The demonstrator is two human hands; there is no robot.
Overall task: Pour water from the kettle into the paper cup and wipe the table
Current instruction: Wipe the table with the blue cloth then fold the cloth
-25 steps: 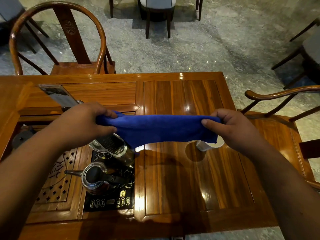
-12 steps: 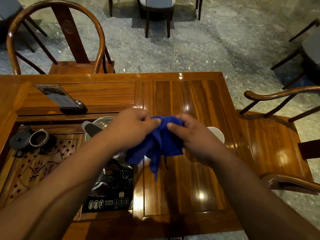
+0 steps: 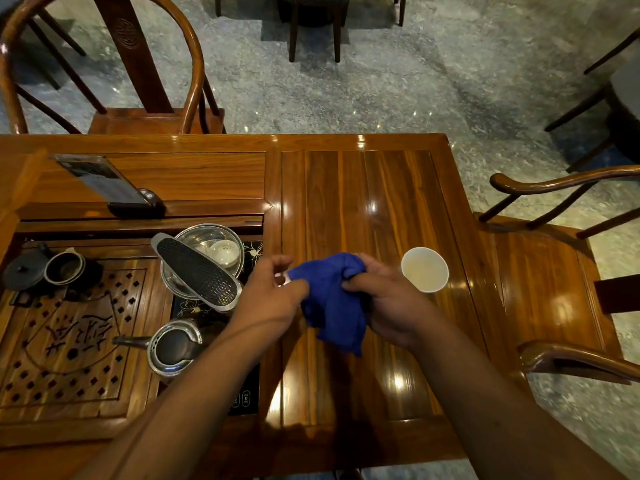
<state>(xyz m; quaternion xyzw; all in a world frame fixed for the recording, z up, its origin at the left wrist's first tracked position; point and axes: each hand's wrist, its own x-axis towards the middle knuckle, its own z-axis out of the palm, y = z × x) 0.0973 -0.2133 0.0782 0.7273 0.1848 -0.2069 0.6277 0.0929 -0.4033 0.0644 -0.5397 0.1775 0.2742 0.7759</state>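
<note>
A bunched blue cloth [image 3: 332, 303] hangs between both hands just above the wooden table [image 3: 374, 202]. My left hand [image 3: 268, 299] pinches its left edge and my right hand [image 3: 384, 299] grips its right side. A white paper cup [image 3: 425, 269] with liquid in it stands upright on the table, just right of my right hand and apart from it. The steel kettle [image 3: 173, 346] sits on the black induction plate left of my left forearm, spout pointing left.
A steel bowl [image 3: 207, 244] with a perforated scoop across it sits behind the kettle. A carved tea tray [image 3: 69, 341], a dark teapot [image 3: 24, 268] and cup lie at the left. A phone [image 3: 104, 183] rests further back. Wooden chairs stand behind and to the right.
The cloth was stretched wide between both hands, then the hands came together and bunched it. The cup, earlier hidden behind my right hand, now shows fully.
</note>
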